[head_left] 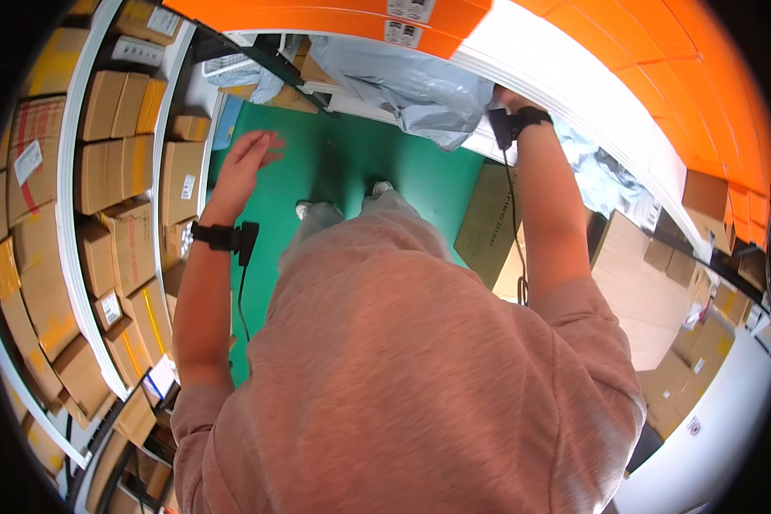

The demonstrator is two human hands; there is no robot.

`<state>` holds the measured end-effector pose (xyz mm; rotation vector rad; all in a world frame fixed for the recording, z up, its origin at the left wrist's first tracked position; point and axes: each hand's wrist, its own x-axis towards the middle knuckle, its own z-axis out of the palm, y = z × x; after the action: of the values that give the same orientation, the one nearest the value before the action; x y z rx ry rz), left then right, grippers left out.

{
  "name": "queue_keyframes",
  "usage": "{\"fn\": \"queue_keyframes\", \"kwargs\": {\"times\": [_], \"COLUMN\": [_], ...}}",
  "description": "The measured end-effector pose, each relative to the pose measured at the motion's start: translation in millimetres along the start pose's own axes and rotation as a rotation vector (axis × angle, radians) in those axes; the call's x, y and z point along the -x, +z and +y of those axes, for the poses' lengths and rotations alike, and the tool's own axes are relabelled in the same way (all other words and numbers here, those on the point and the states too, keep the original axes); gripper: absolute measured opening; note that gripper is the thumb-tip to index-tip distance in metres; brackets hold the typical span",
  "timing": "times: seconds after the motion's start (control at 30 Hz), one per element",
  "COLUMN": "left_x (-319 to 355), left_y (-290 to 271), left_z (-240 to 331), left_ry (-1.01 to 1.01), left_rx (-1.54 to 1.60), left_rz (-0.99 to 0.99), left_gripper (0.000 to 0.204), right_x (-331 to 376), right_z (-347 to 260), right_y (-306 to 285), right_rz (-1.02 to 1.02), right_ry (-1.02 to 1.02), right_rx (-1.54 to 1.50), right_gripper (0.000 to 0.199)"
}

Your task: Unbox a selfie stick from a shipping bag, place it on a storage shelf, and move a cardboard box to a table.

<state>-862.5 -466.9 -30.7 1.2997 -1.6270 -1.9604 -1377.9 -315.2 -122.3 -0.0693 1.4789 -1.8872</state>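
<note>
My left hand [247, 167] hangs in the air over the aisle, its fingers stretched and slightly bent, with nothing in them. My right hand [511, 99] reaches in at the edge of the white shelf [565, 128], close beside a large grey plastic bag [403, 81]. The shelf edge and the wrist hide most of its fingers, so whether it grips the bag does not show. The bag is crumpled and sags over the front of the lower shelf. Each wrist wears a black strap with a small device and a cable.
Shelves of brown cardboard boxes [103, 176] line the left. Orange boxes [660, 77] fill the upper right shelf. A large carton [488, 223] stands on the green floor [428, 184] at right. Clear plastic packages [604, 176] lie under the right shelf. A white basket [227, 64] is at the far end.
</note>
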Motion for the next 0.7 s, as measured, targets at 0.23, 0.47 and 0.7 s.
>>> {"fn": "queue_keyframes", "kwargs": {"times": [0.23, 0.47, 0.7], "left_x": [155.0, 356.5, 389.6], "left_y": [-93.6, -133.5, -158.8], "left_z": [-186.3, -330.5, -394.5], "left_ry": [-0.424, -1.033, -0.801], "left_rx": [-0.089, -0.475, -0.176], "left_rz": [0.331, 0.153, 0.335], "left_gripper": [0.041, 0.048, 0.045], "right_x": [7.6, 18.6, 10.6], "right_z": [29.4, 121.6, 97.5], "right_y": [24.4, 81.5, 137.0], "right_rz": [0.003, -0.395, -0.336], "right_ry": [-0.521, -0.952, -0.635], "right_rx": [1.327, 1.871, 2.064], "right_gripper": [0.061, 0.073, 0.06]}}
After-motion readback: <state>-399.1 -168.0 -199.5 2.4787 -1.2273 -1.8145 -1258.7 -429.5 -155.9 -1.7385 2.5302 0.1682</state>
